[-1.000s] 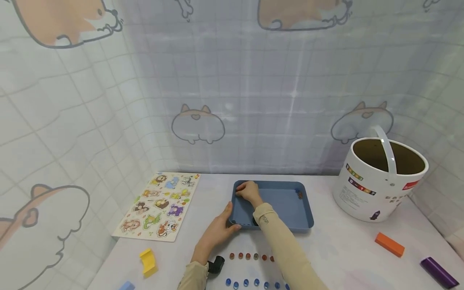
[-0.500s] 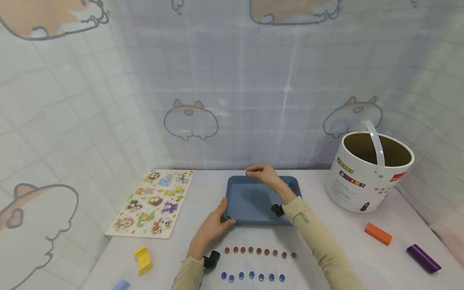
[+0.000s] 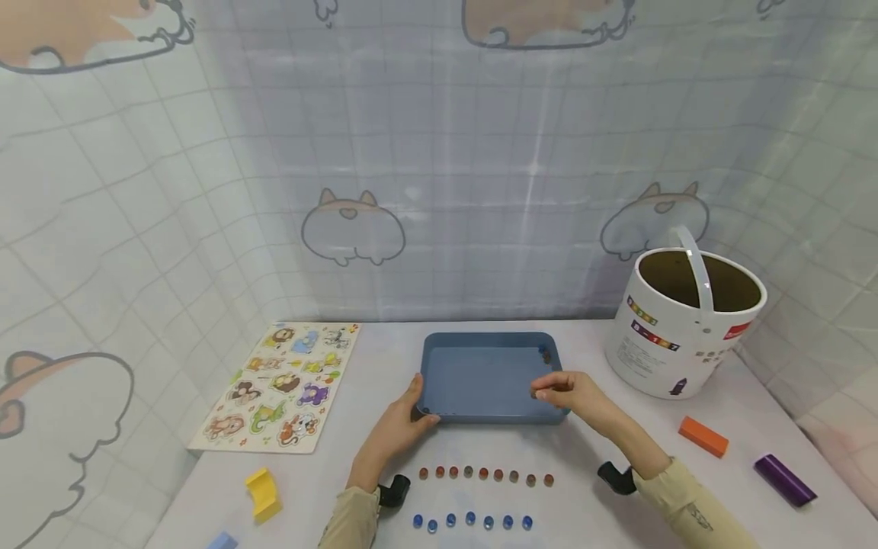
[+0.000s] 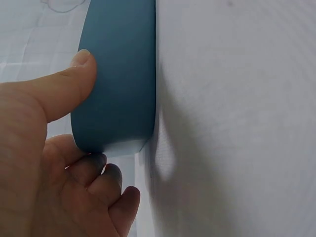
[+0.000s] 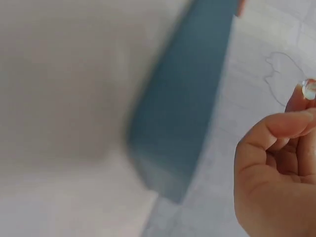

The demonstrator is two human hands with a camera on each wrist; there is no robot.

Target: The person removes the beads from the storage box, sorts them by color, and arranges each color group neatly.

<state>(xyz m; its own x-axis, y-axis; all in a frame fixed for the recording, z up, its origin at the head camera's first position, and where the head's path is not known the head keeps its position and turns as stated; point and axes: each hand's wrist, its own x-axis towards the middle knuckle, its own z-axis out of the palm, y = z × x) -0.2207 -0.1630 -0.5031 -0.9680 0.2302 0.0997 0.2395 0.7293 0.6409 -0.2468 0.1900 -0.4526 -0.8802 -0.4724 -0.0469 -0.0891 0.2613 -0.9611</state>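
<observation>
A shallow blue-grey tray (image 3: pixel 488 415) lies on the table. My left hand (image 3: pixel 394 435) grips it at its front left corner, thumb along the front wall and fingers round the left side; the left wrist view shows thumb (image 4: pixel 74 81) and fingers on the tray wall (image 4: pixel 121 74). Over the tray's front right part, my right hand (image 3: pixel 576 396) pinches a small glass bead (image 5: pixel 309 89) between thumb and fingertips. A few dark beads (image 3: pixel 545 354) sit in the tray's back right corner. In front of the tray runs a row of reddish-brown beads (image 3: pixel 483 473), and nearer me a row of blue beads (image 3: pixel 488 522).
An animal puzzle board (image 3: pixel 277 389) lies at the left, with a yellow block (image 3: pixel 264 496) and a light-blue block (image 3: pixel 222 541) nearer me. A white handled bucket (image 3: pixel 679 328) stands at the right behind an orange block (image 3: pixel 703 437) and a purple block (image 3: pixel 785 480).
My right hand has risen from the tray's back left corner with the bead and moved right and towards me, to the tray's front right. My left hand keeps its grip on the corner.
</observation>
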